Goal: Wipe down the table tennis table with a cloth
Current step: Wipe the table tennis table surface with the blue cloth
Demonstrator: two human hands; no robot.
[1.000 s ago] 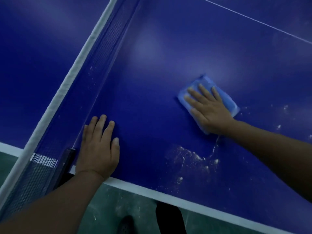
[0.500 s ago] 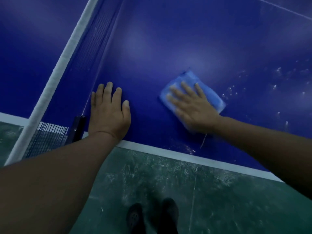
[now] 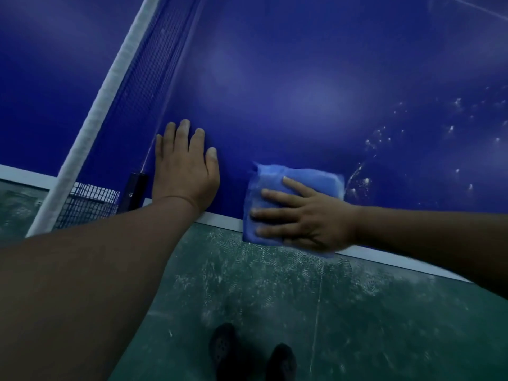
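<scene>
Right hand [image 3: 308,218] lies flat, fingers spread, pressing the blue cloth [image 3: 297,185] onto the near edge of the table tennis table [image 3: 288,86]; the cloth's near corner overhangs the white edge line. Left hand [image 3: 184,169] rests palm-down and open on the blue surface, just right of the net [image 3: 137,70] and its black clamp [image 3: 134,188]. White specks [image 3: 384,149] dot the table to the right. Dark shoes [image 3: 250,350] on green floor [image 3: 357,325].

floor [image 3: 275,298]: dull green, scuffed, white dust streaks | light: dim, soft glare patches above
</scene>
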